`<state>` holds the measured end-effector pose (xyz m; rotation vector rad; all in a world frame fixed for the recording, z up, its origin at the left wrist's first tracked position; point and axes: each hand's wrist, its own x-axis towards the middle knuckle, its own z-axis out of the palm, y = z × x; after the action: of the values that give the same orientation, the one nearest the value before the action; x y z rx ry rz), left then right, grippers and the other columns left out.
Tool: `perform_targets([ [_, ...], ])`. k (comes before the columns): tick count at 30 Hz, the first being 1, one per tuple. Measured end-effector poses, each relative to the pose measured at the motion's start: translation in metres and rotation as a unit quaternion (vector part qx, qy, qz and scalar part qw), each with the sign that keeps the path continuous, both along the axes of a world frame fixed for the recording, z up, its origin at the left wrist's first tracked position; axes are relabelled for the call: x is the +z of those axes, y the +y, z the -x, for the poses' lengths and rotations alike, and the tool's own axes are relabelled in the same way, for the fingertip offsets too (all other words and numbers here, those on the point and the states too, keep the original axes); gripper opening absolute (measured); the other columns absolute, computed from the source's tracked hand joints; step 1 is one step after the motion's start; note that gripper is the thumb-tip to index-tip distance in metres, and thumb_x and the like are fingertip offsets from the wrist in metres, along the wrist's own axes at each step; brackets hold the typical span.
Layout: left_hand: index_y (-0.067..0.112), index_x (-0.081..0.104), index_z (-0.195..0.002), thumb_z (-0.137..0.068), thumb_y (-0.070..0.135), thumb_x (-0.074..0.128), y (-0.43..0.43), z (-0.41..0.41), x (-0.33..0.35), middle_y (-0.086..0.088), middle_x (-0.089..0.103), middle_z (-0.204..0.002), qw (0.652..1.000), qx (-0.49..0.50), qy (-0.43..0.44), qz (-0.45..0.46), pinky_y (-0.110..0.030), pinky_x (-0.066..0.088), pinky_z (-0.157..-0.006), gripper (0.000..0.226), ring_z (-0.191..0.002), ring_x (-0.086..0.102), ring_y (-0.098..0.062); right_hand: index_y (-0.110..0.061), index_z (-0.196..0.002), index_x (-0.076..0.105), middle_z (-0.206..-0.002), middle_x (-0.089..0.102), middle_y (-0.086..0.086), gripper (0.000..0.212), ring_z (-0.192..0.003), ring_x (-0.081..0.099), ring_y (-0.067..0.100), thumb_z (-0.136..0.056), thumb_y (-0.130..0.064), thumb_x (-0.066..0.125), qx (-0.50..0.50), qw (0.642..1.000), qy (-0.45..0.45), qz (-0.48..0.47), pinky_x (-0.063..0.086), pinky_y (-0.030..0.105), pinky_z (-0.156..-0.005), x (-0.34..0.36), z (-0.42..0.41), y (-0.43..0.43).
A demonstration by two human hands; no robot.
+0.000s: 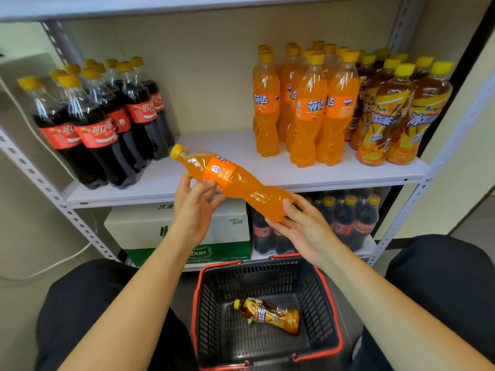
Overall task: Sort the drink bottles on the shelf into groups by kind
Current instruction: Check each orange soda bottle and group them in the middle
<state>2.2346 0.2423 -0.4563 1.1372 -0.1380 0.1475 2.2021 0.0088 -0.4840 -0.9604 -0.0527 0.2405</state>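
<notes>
While it hangs tilted before the shelf (214, 145), yellow cap up-left, the orange Fanta bottle (241, 183) shows a crinkled body and orange label; left hand (195, 207) fingers curl round its middle; right hand (300, 226) fingers pinch its base.

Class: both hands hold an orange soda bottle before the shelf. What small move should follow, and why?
Probably stand the bottle upright beside the orange group on the shelf: left hand and right hand hold it tilted, and it matches that group.
</notes>
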Motion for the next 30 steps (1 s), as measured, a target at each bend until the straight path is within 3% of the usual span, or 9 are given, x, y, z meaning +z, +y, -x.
perform_targets([
  [4, 0.014, 0.051, -0.121, -0.086, 0.023, 0.077, -0.002, 0.000, -0.003, -0.003, 0.071, -0.100, 0.998, 0.056, 0.021, -0.008, -0.040, 0.060, -0.084, 0.045, -0.090, 0.072, -0.018, -0.010, -0.141, 0.053, -0.135, 0.066, 0.015, 0.058, -0.125, 0.064, 0.033, -0.085, -0.010, 0.070, 0.014, 1.000, -0.022, -0.010, 0.060, 0.038, -0.090, 0.002, 0.001, 0.001],
  [8, 0.020, 0.055, -0.129, -0.089, 0.038, 0.073, -0.004, 0.002, -0.004, -0.007, 0.068, -0.116, 0.998, 0.058, 0.027, -0.017, -0.035, 0.058, -0.086, 0.047, -0.100, 0.071, -0.019, -0.013, -0.141, 0.053, -0.131, 0.068, 0.018, 0.064, -0.122, 0.066, 0.036, -0.081, -0.002, 0.073, 0.022, 0.999, -0.027, 0.001, 0.060, 0.035, -0.087, 0.003, 0.003, 0.001],
  [15, 0.031, 0.041, -0.134, -0.089, 0.007, 0.065, -0.004, 0.005, -0.002, -0.007, 0.070, -0.111, 0.999, -0.038, -0.013, 0.030, -0.054, 0.055, -0.099, 0.056, -0.110, 0.068, -0.033, -0.015, -0.136, 0.058, -0.128, 0.070, 0.015, 0.047, -0.114, 0.070, 0.036, -0.092, -0.032, 0.064, 0.011, 1.000, 0.014, -0.007, 0.060, 0.040, -0.092, 0.002, 0.006, 0.005],
  [20, 0.028, 0.031, -0.147, -0.089, 0.001, 0.066, -0.005, 0.008, -0.001, -0.017, 0.065, -0.121, 0.998, -0.048, -0.035, 0.016, -0.052, 0.055, -0.096, 0.073, -0.116, 0.065, -0.035, -0.013, -0.132, 0.061, -0.119, 0.073, 0.019, 0.054, -0.112, 0.072, 0.033, -0.090, -0.047, 0.063, 0.013, 0.999, 0.031, 0.035, 0.061, 0.034, -0.083, 0.003, 0.008, 0.006],
  [25, 0.040, 0.024, -0.157, -0.083, -0.001, 0.072, -0.004, 0.007, -0.002, -0.019, 0.061, -0.133, 0.999, -0.032, -0.036, -0.009, -0.050, 0.055, -0.099, 0.097, -0.123, 0.063, -0.035, -0.006, -0.129, 0.061, -0.115, 0.073, 0.024, 0.065, -0.109, 0.072, 0.036, -0.088, -0.057, 0.058, 0.038, 0.996, 0.063, 0.055, 0.063, 0.036, -0.083, 0.003, 0.011, 0.010],
  [28, 0.026, 0.035, -0.153, -0.078, 0.003, 0.078, -0.006, 0.008, -0.002, -0.012, 0.065, -0.126, 1.000, -0.003, -0.025, -0.013, -0.043, 0.058, -0.092, 0.089, -0.116, 0.068, -0.029, -0.007, -0.129, 0.061, -0.120, 0.073, 0.019, 0.060, -0.113, 0.071, 0.034, -0.090, -0.052, 0.060, 0.035, 0.997, 0.064, 0.021, 0.062, 0.038, -0.089, 0.004, 0.011, 0.011],
  [30, 0.013, 0.050, -0.136, -0.070, 0.013, 0.086, -0.009, 0.010, -0.002, -0.005, 0.069, -0.116, 0.999, 0.017, -0.019, -0.030, -0.040, 0.056, -0.091, 0.075, -0.110, 0.069, -0.024, -0.013, -0.130, 0.062, -0.123, 0.073, 0.014, 0.051, -0.116, 0.070, 0.031, -0.091, -0.045, 0.062, 0.027, 0.998, 0.049, 0.004, 0.061, 0.036, -0.089, 0.007, 0.011, 0.011],
])
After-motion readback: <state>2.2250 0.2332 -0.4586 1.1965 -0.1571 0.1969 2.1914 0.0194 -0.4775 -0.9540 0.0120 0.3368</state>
